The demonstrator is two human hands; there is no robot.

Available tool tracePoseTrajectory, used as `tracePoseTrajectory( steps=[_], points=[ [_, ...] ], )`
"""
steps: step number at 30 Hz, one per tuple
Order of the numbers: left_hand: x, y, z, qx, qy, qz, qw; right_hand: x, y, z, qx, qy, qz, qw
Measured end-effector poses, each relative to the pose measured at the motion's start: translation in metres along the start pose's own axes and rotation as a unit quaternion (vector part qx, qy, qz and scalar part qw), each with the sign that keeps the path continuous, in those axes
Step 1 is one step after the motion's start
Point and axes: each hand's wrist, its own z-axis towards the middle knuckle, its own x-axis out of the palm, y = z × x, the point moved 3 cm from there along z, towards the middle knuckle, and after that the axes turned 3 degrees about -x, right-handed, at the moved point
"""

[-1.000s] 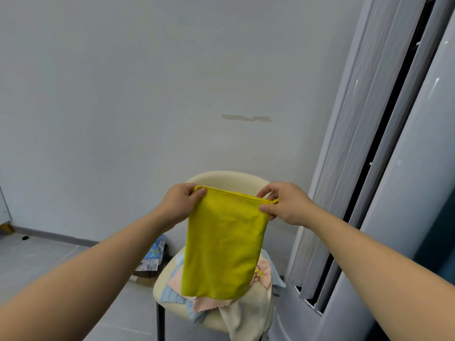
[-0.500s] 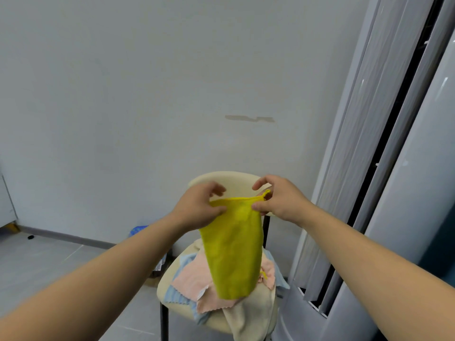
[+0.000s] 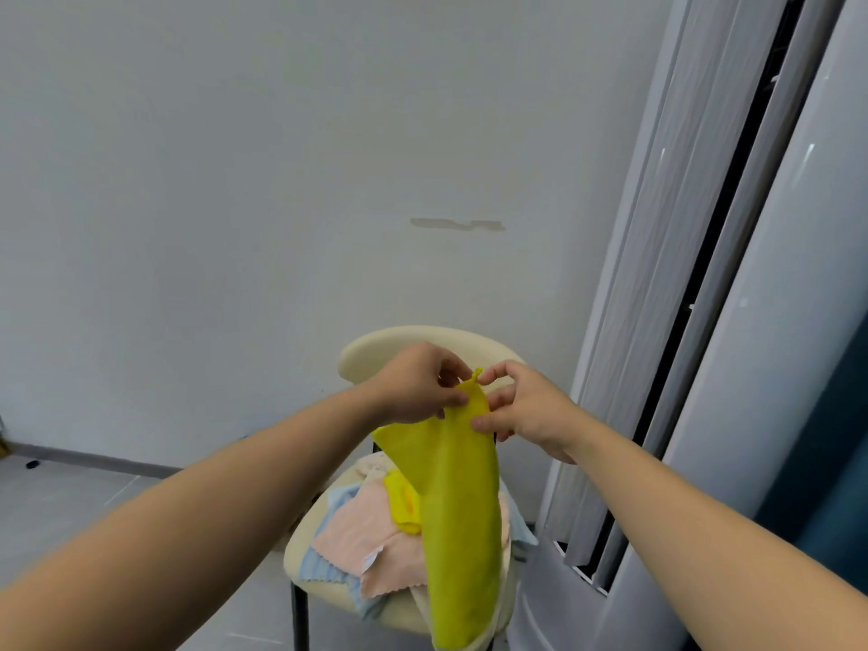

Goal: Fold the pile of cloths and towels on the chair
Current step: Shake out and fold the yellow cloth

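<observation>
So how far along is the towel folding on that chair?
No finished fold is visible. In hand: left hand and right hand pinch the top corners of the yellow cloth together, halving it in the air. Left: pink cloths and a blue cloth lie unfolded on the chair.

Soft, even indoor light; image mildly soft.
Above the fingers (image 3: 498, 371) the wall (image 3: 235, 180) is flatly lit, without cast shadows. Right of them the white panels (image 3: 634, 274) bow from lens distortion and carry thin highlights. Below them the yellow cloth (image 3: 462, 509) reads slightly blurred.
</observation>
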Motion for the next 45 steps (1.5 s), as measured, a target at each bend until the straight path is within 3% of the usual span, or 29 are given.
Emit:
tracePoseTrajectory(
  steps=[3,9,14,22,32,41,45],
  points=[
    [-0.006,-0.002,0.002,0.0,-0.011,0.03,0.999,0.009,-0.017,0.0,0.027,0.036,-0.067,0.997],
    [-0.018,-0.002,-0.004,0.011,-0.006,0.082,0.997,0.013,-0.028,0.009,-0.004,-0.025,-0.19,0.981],
    [-0.029,0.001,-0.006,0.011,-0.023,0.106,0.994,0.018,-0.025,0.013,-0.02,-0.027,-0.247,0.968],
    [-0.032,0.01,-0.006,-0.025,-0.044,0.074,0.996,0.021,-0.02,0.009,-0.034,-0.013,-0.292,0.956],
    [-0.026,0.011,-0.004,-0.031,-0.03,0.121,0.992,0.03,-0.016,0.006,-0.011,0.007,-0.281,0.96],
    [-0.018,0.013,-0.005,-0.005,0.055,0.266,0.962,0.031,-0.02,0.008,-0.014,0.003,-0.301,0.954],
    [-0.018,0.019,-0.005,0.007,0.041,0.301,0.953,0.032,-0.023,0.008,-0.021,0.023,-0.327,0.944]
  ],
)
